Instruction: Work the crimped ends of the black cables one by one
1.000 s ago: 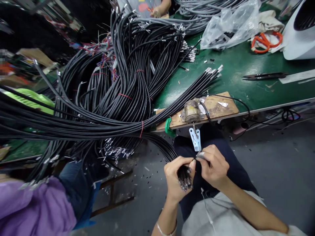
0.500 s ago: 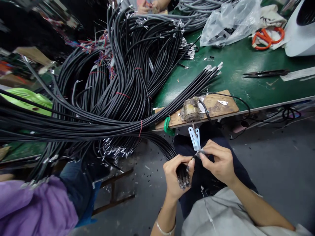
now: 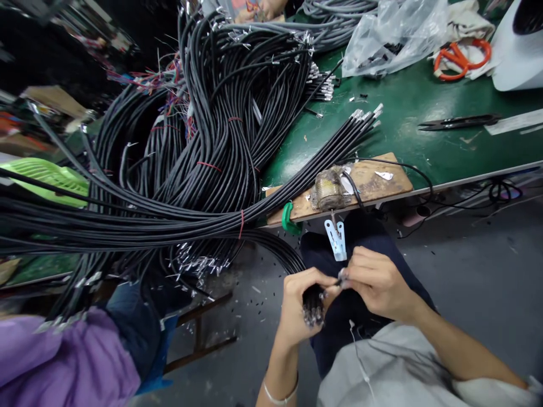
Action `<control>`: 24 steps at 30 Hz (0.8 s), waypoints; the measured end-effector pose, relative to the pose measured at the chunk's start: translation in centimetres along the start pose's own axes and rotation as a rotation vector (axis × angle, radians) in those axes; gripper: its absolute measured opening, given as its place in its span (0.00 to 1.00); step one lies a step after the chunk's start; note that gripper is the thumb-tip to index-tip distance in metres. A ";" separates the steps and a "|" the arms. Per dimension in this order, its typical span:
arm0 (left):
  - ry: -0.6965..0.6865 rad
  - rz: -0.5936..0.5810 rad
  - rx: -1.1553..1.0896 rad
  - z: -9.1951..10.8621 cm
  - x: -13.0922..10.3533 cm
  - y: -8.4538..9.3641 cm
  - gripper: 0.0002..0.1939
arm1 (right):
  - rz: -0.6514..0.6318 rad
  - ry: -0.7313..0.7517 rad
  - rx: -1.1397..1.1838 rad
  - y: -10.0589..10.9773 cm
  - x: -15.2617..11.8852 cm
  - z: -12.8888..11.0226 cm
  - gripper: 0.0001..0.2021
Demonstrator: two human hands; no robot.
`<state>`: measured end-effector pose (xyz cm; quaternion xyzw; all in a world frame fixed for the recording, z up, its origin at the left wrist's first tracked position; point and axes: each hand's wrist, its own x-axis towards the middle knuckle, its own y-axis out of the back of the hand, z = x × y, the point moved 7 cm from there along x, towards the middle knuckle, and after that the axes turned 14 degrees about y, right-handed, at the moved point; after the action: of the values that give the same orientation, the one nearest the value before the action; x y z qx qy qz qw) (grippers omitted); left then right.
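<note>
My left hand (image 3: 299, 302) is closed round a bundle of black cables (image 3: 313, 311), their stripped ends pointing down below the palm. Between its thumb and forefinger one cable end sticks out to the right. My right hand (image 3: 377, 280) pinches the tip of that cable, where a bit of silvery material shows; the detail is too small to make out. Just above both hands, apart from them, a light blue clothes peg (image 3: 336, 240) hangs on the shaft of a small motor (image 3: 330, 189). The motor sits on a wooden board (image 3: 382, 183) at the table's edge.
A green clamp (image 3: 291, 219) grips the board. Heaps of black cables (image 3: 229, 135) cover the left of the green table (image 3: 390, 102). Black snips (image 3: 460, 121), orange-handled scissors (image 3: 462, 59) and a plastic bag (image 3: 394, 39) lie to the right. A person in purple (image 3: 72, 362) sits at left.
My right hand has drawn the cable tip down, away from the clothes peg. Its fingers have curled closer together. My left hand still holds the bundle.
</note>
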<state>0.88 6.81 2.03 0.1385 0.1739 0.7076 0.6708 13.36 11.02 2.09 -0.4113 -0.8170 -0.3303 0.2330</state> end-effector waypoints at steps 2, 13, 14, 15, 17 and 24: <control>-0.071 -0.209 -0.076 0.5 -0.2 -0.1 0.11 | -0.109 0.024 0.310 -1.3 0.0 -0.2 0.15; -0.097 0.104 -0.167 0.4 -0.1 -0.2 0.13 | 0.018 -0.765 0.894 -3.4 -2.0 5.1 0.13; -0.106 0.133 -0.166 0.4 -0.2 -0.2 0.12 | 0.046 -0.751 0.788 -2.1 -1.5 5.6 0.13; -0.116 0.151 -0.174 0.4 -0.2 -0.3 0.12 | 0.089 -0.737 0.681 -0.8 -1.0 6.1 0.13; -0.134 0.177 -0.208 0.4 -0.2 -0.2 0.10 | 0.211 -0.703 0.458 1.8 0.1 6.7 0.16; -0.115 0.315 -0.383 -0.4 0.1 0.0 0.07 | 0.293 -0.630 0.422 1.3 2.7 6.2 0.20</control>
<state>0.73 6.87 1.71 0.0744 -0.0254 0.8143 0.5751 12.29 17.59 0.15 -0.5477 -0.8310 0.0235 0.0949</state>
